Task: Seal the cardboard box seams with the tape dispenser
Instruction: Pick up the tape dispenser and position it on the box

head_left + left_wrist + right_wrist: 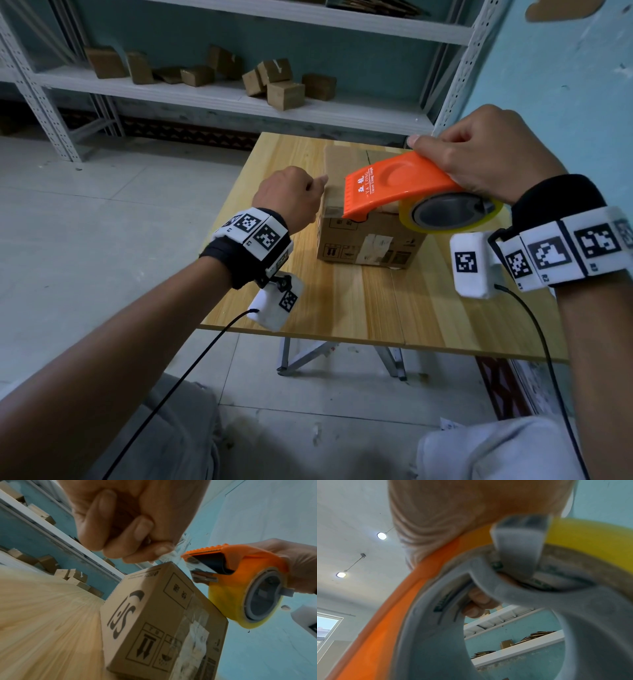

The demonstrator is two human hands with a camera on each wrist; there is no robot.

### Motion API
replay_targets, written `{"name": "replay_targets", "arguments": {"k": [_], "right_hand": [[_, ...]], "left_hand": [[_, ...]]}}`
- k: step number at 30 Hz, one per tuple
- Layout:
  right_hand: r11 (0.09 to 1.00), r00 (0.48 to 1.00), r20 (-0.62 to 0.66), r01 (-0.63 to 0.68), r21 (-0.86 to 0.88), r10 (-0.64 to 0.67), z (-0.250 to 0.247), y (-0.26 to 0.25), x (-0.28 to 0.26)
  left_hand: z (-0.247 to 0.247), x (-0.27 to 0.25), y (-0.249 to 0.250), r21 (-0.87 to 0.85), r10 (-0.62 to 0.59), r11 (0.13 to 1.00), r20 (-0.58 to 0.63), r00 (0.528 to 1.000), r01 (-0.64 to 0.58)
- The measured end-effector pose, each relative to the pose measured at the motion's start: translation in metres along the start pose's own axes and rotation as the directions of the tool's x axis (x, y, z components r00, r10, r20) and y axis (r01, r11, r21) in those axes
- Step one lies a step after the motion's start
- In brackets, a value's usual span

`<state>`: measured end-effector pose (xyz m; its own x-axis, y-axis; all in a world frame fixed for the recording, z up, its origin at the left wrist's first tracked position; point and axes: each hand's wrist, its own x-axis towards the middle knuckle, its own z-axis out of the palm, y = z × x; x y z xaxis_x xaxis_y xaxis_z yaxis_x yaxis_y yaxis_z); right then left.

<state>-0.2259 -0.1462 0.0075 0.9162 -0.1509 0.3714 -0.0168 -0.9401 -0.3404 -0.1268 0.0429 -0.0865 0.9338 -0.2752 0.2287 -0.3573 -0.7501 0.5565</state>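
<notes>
A small printed cardboard box [366, 240] stands on the wooden table [376, 308]; in the left wrist view the box [154, 615] has old clear tape on its side. My right hand [479, 154] grips the orange tape dispenser [394, 185] just above the box top, its yellowish tape roll [407, 219] toward me. My left hand [305, 188] hovers at the box's top left edge with fingers curled. In the left wrist view my left hand [154, 547] pinches the clear tape end drawn from the dispenser's [240, 561] toothed front. The right wrist view is filled by the dispenser [385, 628] and roll [590, 534].
A white metal shelf unit [342, 109] behind the table carries several small cardboard boxes [284, 96]. A blue wall runs close along the table's right side. Grey tiled floor lies to the left. Bare tabletop shows in front of the box.
</notes>
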Motion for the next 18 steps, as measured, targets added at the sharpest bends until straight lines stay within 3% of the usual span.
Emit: {"name": "replay_targets", "arguments": {"k": [18], "right_hand": [[0.999, 0.999, 0.037, -0.006, -0.036, 0.007, 0.0022, -0.0068, 0.0006]], "left_hand": [[0.0081, -0.0015, -0.0056, -0.038, 0.015, 0.999, 0.036, 0.999, -0.013]]}}
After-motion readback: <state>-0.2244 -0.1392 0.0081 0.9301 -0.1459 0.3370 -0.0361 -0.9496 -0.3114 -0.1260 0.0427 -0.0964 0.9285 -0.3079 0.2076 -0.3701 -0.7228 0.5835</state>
